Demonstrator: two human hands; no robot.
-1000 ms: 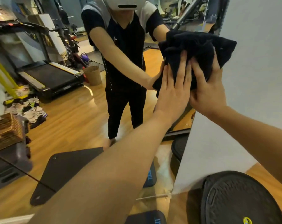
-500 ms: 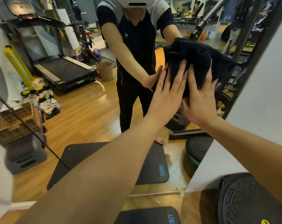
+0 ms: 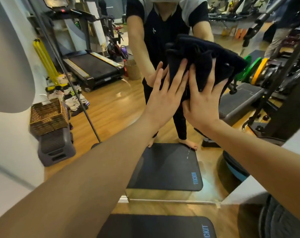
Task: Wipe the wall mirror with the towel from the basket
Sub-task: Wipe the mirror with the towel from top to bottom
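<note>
Here, both hands' fingers (image 3: 183, 69) flat, outspread on the black towel (image 3: 202, 54) against the mirror (image 3: 111, 103); basket's (image 3: 48, 115) contents unseen.

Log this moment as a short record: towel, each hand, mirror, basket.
towel: dark, bunched, pressed flat against the mirror
left hand: fingers straight, pressing the towel's left side
right hand: fingers spread, pressing the towel's lower right
mirror: on the wall, reflecting the gym
basket: woven, seen in the reflection at left, on a grey step
</note>
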